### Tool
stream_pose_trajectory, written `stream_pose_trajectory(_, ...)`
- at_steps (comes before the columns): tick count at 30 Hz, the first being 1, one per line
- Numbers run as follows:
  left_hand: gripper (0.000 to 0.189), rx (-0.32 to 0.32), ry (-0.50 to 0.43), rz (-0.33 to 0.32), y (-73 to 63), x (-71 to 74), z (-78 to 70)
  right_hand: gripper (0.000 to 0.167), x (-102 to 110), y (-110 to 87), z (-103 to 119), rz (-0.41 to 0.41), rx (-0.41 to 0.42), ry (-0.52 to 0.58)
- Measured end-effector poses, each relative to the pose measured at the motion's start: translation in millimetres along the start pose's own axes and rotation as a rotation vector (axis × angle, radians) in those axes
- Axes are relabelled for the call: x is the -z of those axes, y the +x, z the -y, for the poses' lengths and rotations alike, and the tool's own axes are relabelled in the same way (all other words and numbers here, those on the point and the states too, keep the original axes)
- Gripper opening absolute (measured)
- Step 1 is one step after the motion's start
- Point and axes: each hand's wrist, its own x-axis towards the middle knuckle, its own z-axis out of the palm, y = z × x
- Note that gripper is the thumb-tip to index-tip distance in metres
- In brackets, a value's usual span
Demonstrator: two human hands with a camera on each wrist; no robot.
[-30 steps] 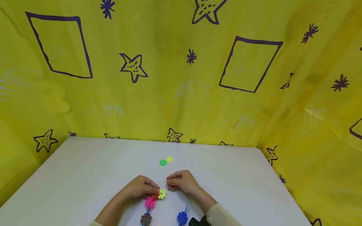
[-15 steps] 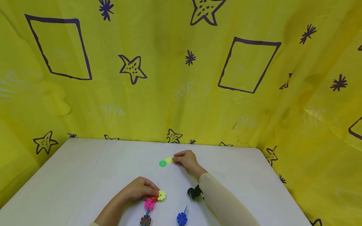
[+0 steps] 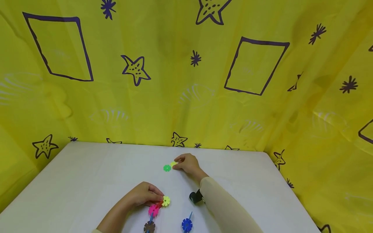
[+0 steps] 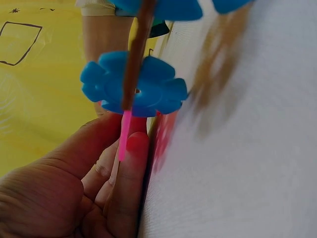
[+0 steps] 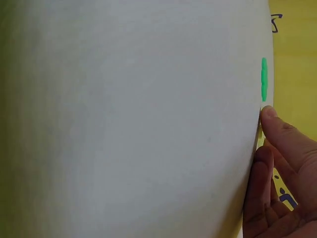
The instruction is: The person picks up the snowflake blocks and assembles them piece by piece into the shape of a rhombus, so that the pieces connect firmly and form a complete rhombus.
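My left hand [image 3: 145, 195] pinches the end of a chain of notched plastic snowflake discs, by its red disc [image 3: 159, 204]. A pale yellow disc [image 3: 166, 201] juts out past the fingertips. Behind it run a pink disc [image 3: 153, 210], a blue disc [image 4: 133, 84] seen broadside in the left wrist view, and a brown disc [image 3: 149, 226]. Farther back, my right hand [image 3: 188, 164] has thumb and fingers around a loose yellow disc [image 3: 173, 164], which they partly cover. Just left of it lies a green disc [image 3: 167, 168], seen edge-on in the right wrist view.
A dark blue disc [image 3: 186, 225] with a light blue one through it is at the front of the white table [image 3: 96, 181]. A black device [image 3: 196, 196] is at the right wrist. Yellow patterned cloth [image 3: 163, 106] hangs behind the table.
My right hand has gone from beside the chain to the back of the table, then slightly left onto the loose yellow disc. My left hand has stayed in place with the chain.
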Motion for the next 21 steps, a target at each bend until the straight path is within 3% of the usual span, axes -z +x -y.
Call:
stream_pose_trajectory(6, 0.021, -0.001, 0.004, 0.0, -0.5, 0.5, 0.7, 0.026, -1.3, -1.9, 1.8, -0.001, -0.012, 0.015)
stream_pose_trajectory(15, 0.021, -0.011, -0.003, 0.004, -1.2, 1.3, 0.2, 0.017, -0.7, -11.4, -2.5, -0.014, 0.026, 0.132)
stream_pose_trajectory(21, 0.021, -0.02, -0.011, 0.011, -0.9, 1.4, 0.0, 0.013, 3.7, -24.6, -8.6, 0.045, 0.049, 0.233)
